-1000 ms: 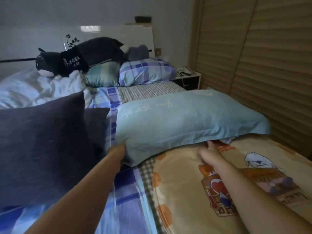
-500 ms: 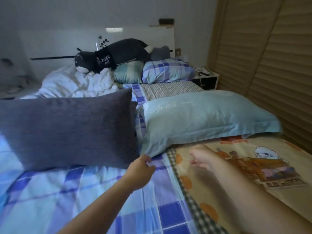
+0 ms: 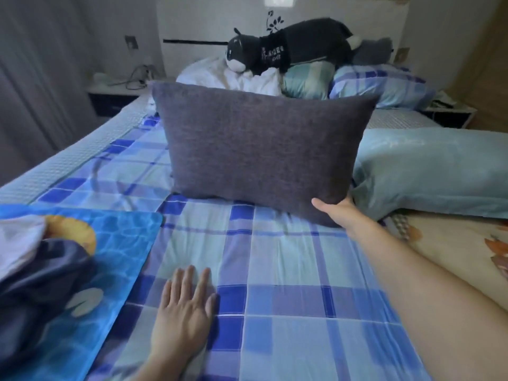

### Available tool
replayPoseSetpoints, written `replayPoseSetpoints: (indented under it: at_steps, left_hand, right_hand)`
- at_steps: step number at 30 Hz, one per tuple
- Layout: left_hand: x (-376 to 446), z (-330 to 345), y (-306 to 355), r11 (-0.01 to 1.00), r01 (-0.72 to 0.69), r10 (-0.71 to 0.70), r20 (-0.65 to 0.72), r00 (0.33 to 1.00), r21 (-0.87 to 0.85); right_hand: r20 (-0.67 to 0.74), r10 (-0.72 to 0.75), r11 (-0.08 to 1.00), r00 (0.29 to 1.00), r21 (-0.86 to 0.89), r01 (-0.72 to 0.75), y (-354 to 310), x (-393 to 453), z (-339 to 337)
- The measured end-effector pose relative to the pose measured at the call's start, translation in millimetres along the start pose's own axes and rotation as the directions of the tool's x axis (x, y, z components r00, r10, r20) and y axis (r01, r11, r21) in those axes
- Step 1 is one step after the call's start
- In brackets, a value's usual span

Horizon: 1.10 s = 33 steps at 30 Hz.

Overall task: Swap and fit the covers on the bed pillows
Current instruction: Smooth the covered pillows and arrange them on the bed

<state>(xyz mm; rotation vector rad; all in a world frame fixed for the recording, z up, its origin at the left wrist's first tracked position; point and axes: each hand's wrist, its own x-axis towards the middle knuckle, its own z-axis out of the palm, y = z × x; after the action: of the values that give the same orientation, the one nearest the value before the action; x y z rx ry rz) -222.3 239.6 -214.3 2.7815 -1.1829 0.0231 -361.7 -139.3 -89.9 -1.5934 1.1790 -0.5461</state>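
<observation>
The right hand [image 3: 338, 213], having left the light-blue pillow [image 3: 428, 171] at the frame's right edge, now grips the lower right corner of the grey pillow [image 3: 261, 149] standing at centre, while the left hand [image 3: 182, 312], fingers spread, presses flat on the checked sheet [image 3: 288, 270] at lower centre, suggesting this pillow's cover comes off next.

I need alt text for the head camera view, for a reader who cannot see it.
The right hand grips the lower corner of an upright dark grey fabric pillow on a blue checked bed sheet, while the left hand rests flat on the sheet. A light blue pillow lies to the right.
</observation>
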Motion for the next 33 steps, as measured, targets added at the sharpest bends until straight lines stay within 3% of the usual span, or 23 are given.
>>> replayPoseSetpoints:
  at_steps: [4, 7, 11, 12, 14, 16, 17, 18, 19, 20, 22, 25, 26, 29, 31, 33]
  left_hand:
    - [6.6, 12.0, -4.2, 0.999, -0.030, 0.029, -0.061, 0.998, -0.018]
    - [3.8, 15.5, -10.5, 1.000, 0.000, 0.000, 0.011, 1.000, -0.027]
    - [2.0, -9.4, -3.3, 0.990, 0.016, -0.001, 0.105, 0.994, -0.142]
    - [-1.3, -22.6, -1.5, 0.976, 0.016, -0.003, 0.060, 0.998, -0.216]
    - [-18.3, -60.2, 2.6, 0.863, 0.018, -0.125, -0.179, 0.976, -0.504]
    - [-42.8, -91.9, 3.8, 0.685, -0.083, -0.370, -0.444, 0.816, -0.724]
    - [-57.0, -105.7, 5.5, 0.667, -0.113, -0.442, -0.513, 0.735, -0.737]
    - [-66.5, -111.9, 6.0, 0.655, -0.113, -0.458, -0.511, 0.727, -0.747]
    - [-73.1, -109.4, 6.1, 0.625, -0.056, -0.442, -0.412, 0.797, -0.779]
    - [-78.9, -102.4, 6.5, 0.561, 0.061, -0.418, -0.219, 0.881, -0.825]
    - [-85.0, -79.4, 1.7, 0.496, 0.313, -0.361, 0.136, 0.923, -0.810]
    - [-88.5, -77.0, 20.6, 0.484, 0.355, -0.294, 0.233, 0.927, -0.800]
    - [-88.3, -83.3, 38.2, 0.381, 0.371, -0.280, 0.277, 0.919, -0.847]
    - [-86.3, -102.1, 102.4, -0.115, 0.516, -0.030, 0.522, 0.852, -0.849]
    - [-73.0, -109.6, 133.5, -0.270, 0.563, 0.081, 0.564, 0.822, -0.781]
    - [-49.2, -114.8, 153.0, -0.312, 0.581, 0.071, 0.591, 0.803, -0.752]
  right_hand:
    - [-0.180, -0.095, 0.988, 0.979, -0.134, 0.071, -6.1, -7.1, 25.7]
    - [-0.206, -0.192, 0.968, 0.960, 0.121, 0.219, -49.7, -43.6, 42.3]
    - [-0.262, -0.277, 0.791, 0.924, 0.484, 0.375, -108.3, -122.3, 18.7]
    - [-0.252, -0.263, 0.765, 0.931, 0.534, 0.361, -113.0, -143.8, -1.1]
    - [-0.169, -0.208, 0.758, 0.963, 0.594, 0.268, -91.0, -174.7, -53.2]
    - [-0.082, -0.062, 0.836, 0.995, 0.541, 0.097, -38.9, -198.5, -98.1]
    - [-0.046, 0.046, 0.874, 0.998, 0.486, -0.018, -6.8, -210.0, -113.6]
    - [0.007, 0.128, 0.897, 0.992, 0.426, -0.119, 20.1, -222.4, -123.7]
    - [0.023, 0.198, 0.898, 0.980, 0.396, -0.191, 44.0, -231.1, -129.9]
    - [-0.001, 0.272, 0.886, 0.962, 0.390, -0.250, 59.4, -237.2, -131.8]
    - [-0.120, 0.338, 0.870, 0.934, 0.418, -0.261, 75.8, -242.3, -129.5]
    - [-0.295, 0.313, 0.887, 0.903, 0.431, -0.167, 87.1, -262.9, -121.1]
    - [-0.279, 0.309, 0.877, 0.909, 0.454, -0.158, 93.1, -275.5, -119.6]
    - [-0.122, 0.289, 0.775, 0.949, 0.612, -0.157, 115.1, -305.1, -117.3]
    - [-0.127, 0.266, 0.706, 0.956, 0.701, -0.103, 118.7, -313.8, -120.3]
    - [-0.147, 0.230, 0.671, 0.962, 0.739, -0.048, 118.8, -318.4, -126.1]
